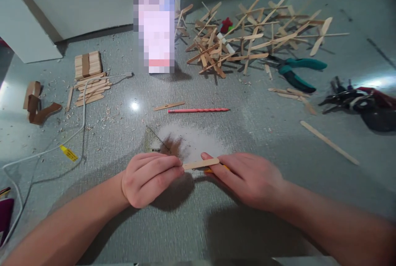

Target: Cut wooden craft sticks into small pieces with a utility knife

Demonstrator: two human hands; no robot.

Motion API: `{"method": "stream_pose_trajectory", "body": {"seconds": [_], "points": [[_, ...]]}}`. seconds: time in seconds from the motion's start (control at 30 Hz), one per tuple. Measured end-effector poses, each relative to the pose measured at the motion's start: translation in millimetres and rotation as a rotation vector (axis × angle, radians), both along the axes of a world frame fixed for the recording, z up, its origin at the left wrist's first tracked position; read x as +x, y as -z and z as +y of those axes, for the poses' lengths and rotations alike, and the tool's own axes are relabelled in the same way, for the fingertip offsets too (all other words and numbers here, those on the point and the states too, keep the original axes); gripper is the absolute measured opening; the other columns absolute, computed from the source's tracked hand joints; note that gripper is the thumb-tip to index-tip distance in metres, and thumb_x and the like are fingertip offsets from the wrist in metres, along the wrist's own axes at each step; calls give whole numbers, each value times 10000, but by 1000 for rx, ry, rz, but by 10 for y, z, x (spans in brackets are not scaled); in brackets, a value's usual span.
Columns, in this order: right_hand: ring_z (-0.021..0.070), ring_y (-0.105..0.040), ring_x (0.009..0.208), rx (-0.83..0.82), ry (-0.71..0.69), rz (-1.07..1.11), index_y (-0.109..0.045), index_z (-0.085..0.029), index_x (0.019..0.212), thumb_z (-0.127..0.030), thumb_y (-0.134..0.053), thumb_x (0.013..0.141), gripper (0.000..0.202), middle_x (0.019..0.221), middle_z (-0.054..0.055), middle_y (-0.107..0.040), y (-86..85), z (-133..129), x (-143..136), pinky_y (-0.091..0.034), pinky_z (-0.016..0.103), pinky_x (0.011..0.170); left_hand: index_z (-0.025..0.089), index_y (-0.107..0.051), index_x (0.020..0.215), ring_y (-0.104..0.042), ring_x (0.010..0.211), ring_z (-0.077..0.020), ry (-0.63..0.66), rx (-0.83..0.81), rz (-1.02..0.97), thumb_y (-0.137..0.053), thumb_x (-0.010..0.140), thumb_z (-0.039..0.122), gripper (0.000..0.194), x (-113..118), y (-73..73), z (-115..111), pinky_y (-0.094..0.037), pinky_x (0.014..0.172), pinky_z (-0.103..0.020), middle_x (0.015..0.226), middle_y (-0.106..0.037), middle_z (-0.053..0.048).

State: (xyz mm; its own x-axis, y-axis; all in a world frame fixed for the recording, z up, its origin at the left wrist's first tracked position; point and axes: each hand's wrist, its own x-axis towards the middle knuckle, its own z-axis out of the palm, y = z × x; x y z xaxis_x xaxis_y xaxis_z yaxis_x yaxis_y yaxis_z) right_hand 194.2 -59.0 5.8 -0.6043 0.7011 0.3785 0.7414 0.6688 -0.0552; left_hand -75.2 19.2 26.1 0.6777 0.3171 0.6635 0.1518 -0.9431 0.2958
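My left hand (154,177) pinches one end of a wooden craft stick (201,163), which lies level between my two hands. Closed around a slim yellow tool (213,170), my right hand (250,175) meets the stick's other end; most of the tool is hidden by the fingers, so its kind is unclear. Just beyond both hands, a patch of whitish powder (198,138) with a brown area spreads over the grey surface. A pink pencil (199,110) lies past the powder, beside another craft stick (169,105).
Joined craft sticks (247,35) crowd the back right, near teal-handled pliers (301,68). A bundle of sticks (88,64) and a white cable (83,109) lie left. A blurred upright object (156,31) stands behind. Dark tools (361,103) and a loose stick (329,142) are right.
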Motion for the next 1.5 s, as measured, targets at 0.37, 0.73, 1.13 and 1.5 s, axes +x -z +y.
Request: {"method": "stream_pose_trajectory", "body": {"seconds": [0.37, 0.73, 1.13, 1.5], "points": [[131, -593, 529, -114, 50, 135, -611, -125, 1180, -281, -483, 1046, 242, 700, 7, -687, 1, -27, -84, -380, 281, 514, 182, -688, 913, -749, 765, -105, -162, -236, -15, -650, 915, 97, 94, 122, 1, 1, -629, 724, -189, 915, -778, -27], [194, -756, 868, -615, 119, 353, -552, -186, 1350, -389, -431, 1047, 384, 1113, 89, -775, -13, -36, -9, -557, 293, 721, 204, -722, 995, -751, 804, -110, -184, -409, -62, -711, 898, 111, 135, 197, 102, 93, -630, 714, -197, 953, -787, -33], [207, -750, 810, -640, 111, 340, -563, -155, 1295, -434, -410, 1055, 399, 1025, 86, -781, 1, -53, -49, -528, 299, 676, 234, -742, 939, -717, 698, -100, -204, -498, -56, -702, 905, 120, 125, 215, 50, 45, -602, 613, -212, 854, -778, -2], [195, -752, 789, -586, 90, 352, -570, -148, 1276, -439, -365, 1070, 411, 988, 89, -785, 34, -88, -79, -517, 281, 643, 206, -736, 916, -721, 707, -79, -156, -536, -135, -714, 869, 51, 163, 206, 33, -16, -612, 635, -178, 859, -782, -9]]}}
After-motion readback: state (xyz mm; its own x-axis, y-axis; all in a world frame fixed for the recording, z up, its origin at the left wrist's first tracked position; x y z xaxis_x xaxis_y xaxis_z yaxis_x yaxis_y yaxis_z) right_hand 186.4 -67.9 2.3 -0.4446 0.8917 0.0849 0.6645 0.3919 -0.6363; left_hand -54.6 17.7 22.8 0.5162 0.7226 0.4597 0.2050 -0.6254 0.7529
